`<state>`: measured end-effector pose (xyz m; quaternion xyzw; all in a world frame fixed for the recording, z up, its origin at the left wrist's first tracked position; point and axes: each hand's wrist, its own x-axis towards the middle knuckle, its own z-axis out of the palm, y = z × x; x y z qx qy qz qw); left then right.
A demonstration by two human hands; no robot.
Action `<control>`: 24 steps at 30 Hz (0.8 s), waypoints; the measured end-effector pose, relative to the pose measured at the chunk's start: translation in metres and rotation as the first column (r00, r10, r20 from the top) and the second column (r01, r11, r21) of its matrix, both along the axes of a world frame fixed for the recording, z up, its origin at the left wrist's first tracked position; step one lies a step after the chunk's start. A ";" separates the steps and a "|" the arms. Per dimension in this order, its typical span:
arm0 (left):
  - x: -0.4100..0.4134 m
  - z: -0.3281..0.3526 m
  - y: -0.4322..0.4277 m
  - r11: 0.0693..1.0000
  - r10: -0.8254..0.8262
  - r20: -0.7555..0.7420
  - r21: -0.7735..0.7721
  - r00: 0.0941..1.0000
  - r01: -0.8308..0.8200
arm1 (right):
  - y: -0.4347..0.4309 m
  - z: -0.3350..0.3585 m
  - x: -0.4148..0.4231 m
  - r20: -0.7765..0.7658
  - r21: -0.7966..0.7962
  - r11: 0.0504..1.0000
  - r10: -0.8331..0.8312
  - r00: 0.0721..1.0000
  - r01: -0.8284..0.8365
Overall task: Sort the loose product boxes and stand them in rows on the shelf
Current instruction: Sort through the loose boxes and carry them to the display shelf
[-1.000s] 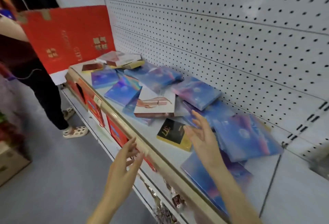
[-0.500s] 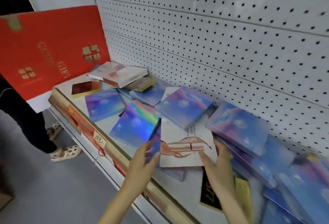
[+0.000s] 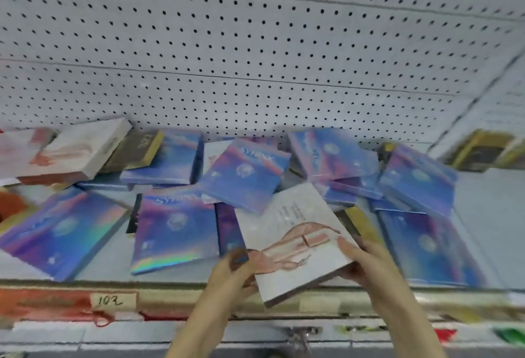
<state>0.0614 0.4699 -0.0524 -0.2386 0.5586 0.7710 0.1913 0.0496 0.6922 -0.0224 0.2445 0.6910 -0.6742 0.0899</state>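
A white box with a pink lip design (image 3: 287, 232) is tilted up off the shelf near the front edge. My left hand (image 3: 233, 271) grips its lower left corner, and my right hand (image 3: 366, 261) grips its right edge. Several blue holographic boxes lie flat and overlapping around it, such as one (image 3: 176, 229) to the left and one (image 3: 244, 175) behind. Another white box (image 3: 71, 150) lies on a stack at the far left, next to a black and gold box (image 3: 136, 150). A yellow-edged box (image 3: 360, 221) peeks out under the held one.
The white shelf (image 3: 108, 261) has a front rail with a price tag reading 102 (image 3: 110, 300). A white pegboard wall (image 3: 255, 59) rises behind. More gold boxes (image 3: 483, 150) sit at the far right. Lower shelves show below.
My view has swung round to face the shelf head on. Both hands have closed on the white lip-design box and lifted its near side off the pile.
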 end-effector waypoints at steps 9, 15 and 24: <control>0.030 0.012 -0.006 0.909 -0.399 -0.060 0.105 0.915 0.403 | -0.010 0.024 0.094 -0.117 -0.060 0.955 -0.297 0.948 0.291; 0.014 0.029 -0.030 0.954 -0.290 -0.202 0.018 0.936 0.300 | -0.024 0.034 0.100 -0.121 -0.140 0.847 -0.530 0.840 0.514; 0.013 0.032 -0.134 0.962 -0.265 -0.183 -0.113 0.947 0.248 | -0.111 0.020 0.014 -0.107 -0.136 0.974 -0.199 0.974 0.184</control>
